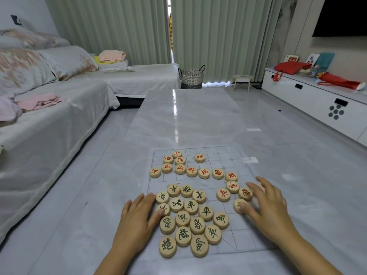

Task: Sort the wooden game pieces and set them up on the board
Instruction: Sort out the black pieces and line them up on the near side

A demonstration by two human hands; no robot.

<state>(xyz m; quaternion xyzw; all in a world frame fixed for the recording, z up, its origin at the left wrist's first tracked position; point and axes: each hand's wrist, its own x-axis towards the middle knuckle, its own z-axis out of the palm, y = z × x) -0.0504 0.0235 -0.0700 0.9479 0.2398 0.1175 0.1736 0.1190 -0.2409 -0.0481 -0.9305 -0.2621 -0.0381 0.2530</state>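
Left hand (137,219) palm-down, fingers straight, tips against green-lettered xiangqi discs (191,207) lying face-up; right hand (266,205) fingers spread, one tip pressing lone disc (237,204); board (218,155) lengthwise away.

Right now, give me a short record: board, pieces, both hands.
board: clear grid sheet, flat on the glossy table
green pieces: clustered on the near half
red pieces: loose on the far half and right side
left hand: flat, fingers touching the cluster's left edge
right hand: spread, fingertips on a piece at the right
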